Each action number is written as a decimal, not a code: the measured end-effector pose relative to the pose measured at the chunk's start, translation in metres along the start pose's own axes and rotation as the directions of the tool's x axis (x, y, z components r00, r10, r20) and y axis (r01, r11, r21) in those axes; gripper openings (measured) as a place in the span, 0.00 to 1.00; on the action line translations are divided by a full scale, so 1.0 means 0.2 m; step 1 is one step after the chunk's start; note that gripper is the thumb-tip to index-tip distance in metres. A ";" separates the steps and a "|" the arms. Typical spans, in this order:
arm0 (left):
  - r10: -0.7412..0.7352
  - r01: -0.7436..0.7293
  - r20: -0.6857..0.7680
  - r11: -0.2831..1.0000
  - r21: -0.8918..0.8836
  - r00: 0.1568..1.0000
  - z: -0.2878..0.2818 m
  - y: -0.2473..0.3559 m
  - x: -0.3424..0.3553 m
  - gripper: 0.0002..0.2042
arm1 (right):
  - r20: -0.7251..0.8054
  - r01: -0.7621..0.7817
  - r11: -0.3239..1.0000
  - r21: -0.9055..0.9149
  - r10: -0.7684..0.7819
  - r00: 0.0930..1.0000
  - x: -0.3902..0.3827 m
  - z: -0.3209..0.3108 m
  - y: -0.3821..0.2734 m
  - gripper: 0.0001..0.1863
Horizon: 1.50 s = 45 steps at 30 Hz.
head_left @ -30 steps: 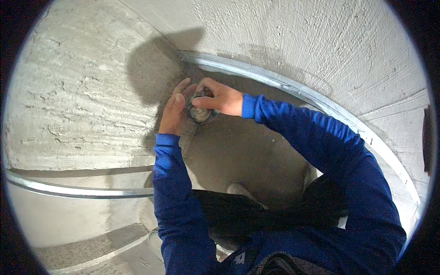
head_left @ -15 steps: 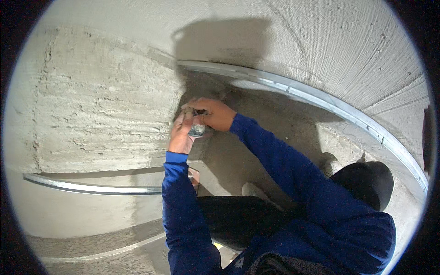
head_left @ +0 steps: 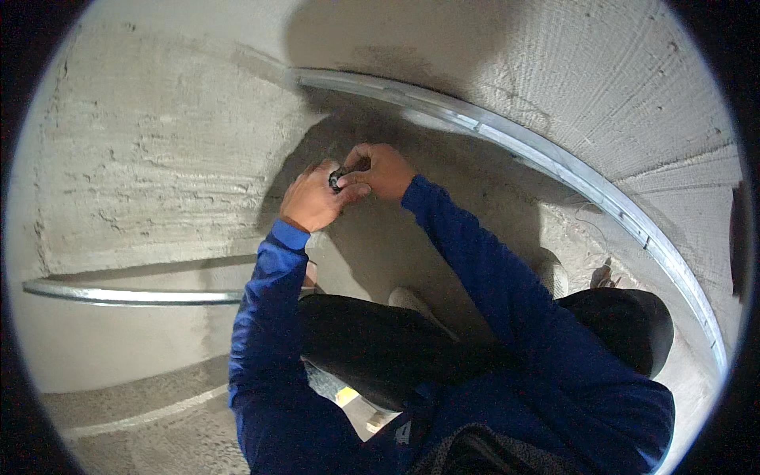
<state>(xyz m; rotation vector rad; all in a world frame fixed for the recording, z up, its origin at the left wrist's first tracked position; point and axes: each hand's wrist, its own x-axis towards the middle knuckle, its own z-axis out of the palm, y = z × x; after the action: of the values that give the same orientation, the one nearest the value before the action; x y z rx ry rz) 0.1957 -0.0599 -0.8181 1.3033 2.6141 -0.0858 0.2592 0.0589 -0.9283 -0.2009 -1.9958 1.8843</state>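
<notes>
While both blue-sleeved arms rise at frame centre, the left hand (head_left: 311, 199) and right hand (head_left: 384, 170) pinch a small dark metal object (head_left: 339, 177) together, below the curved grey metal track (head_left: 475, 123) on rough concrete.

Rough grey plaster wall (head_left: 142, 158) fills nine to twelve o'clock; a second, ribbed wall (head_left: 617, 87) runs from one to three; metal track (head_left: 554, 166) arcs from twelve to four; another track (head_left: 134, 294) lies at nine; dusty concrete floor (head_left: 380, 237) sits shadowed at centre.

rough concrete wall (head_left: 158, 158), shiny metal track (head_left: 554, 162)
</notes>
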 end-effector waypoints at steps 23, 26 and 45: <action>-0.488 0.488 0.009 0.873 0.020 0.873 0.08 -0.94 -0.51 0.15 | 0.130 -0.361 0.570 0.738 0.405 0.905 0.18 -0.14 0.41 0.13; -0.433 0.433 0.010 0.901 0.022 0.901 0.11 -1.00 -0.45 0.15 | 0.092 -0.384 0.611 0.693 0.452 0.887 0.26 -0.19 0.50 0.20; -0.200 0.227 0.246 0.970 -0.085 0.948 0.77 -1.27 -0.75 0.14 | 0.230 0.154 0.869 -0.471 -0.047 0.972 0.71 0.01 1.02 0.42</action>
<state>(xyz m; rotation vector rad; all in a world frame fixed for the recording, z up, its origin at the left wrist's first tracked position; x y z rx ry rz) 0.1066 -0.3541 -0.9468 0.9082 2.5044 -0.1184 0.0963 0.1256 -1.1039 -0.0261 -2.5500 1.3510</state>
